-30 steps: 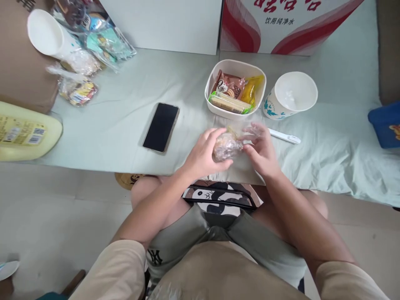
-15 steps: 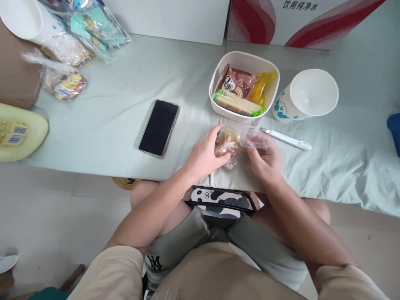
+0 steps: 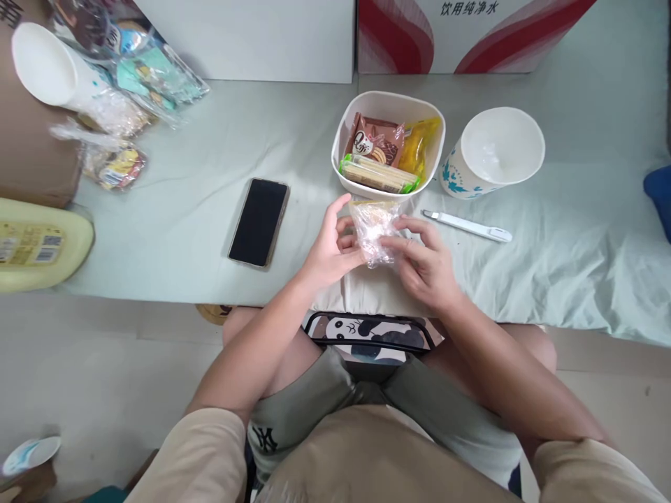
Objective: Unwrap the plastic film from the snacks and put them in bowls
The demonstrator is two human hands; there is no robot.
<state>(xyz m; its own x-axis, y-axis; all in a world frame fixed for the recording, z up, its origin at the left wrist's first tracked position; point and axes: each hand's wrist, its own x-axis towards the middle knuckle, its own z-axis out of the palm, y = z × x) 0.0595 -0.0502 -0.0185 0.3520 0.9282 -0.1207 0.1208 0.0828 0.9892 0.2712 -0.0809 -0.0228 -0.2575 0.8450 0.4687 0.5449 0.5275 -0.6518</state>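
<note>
Fingers (image 3: 335, 209) of the left hand (image 3: 326, 248) pinch a clear wrapper (image 3: 374, 234) pointing lengthwise toward the bowl (image 3: 343, 129); the right hand's (image 3: 430, 269), parted, touch it.

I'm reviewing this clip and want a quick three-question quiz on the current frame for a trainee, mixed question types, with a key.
1. True or false: the phone lies screen up.
2. What do the left hand and right hand both touch? A) the phone B) the clear-wrapped item C) the white cutter
3. Fill in: inside the white container, the packet marked Q is mainly ____ in colour.

Key: 1 true; 2 B; 3 brown.
</note>
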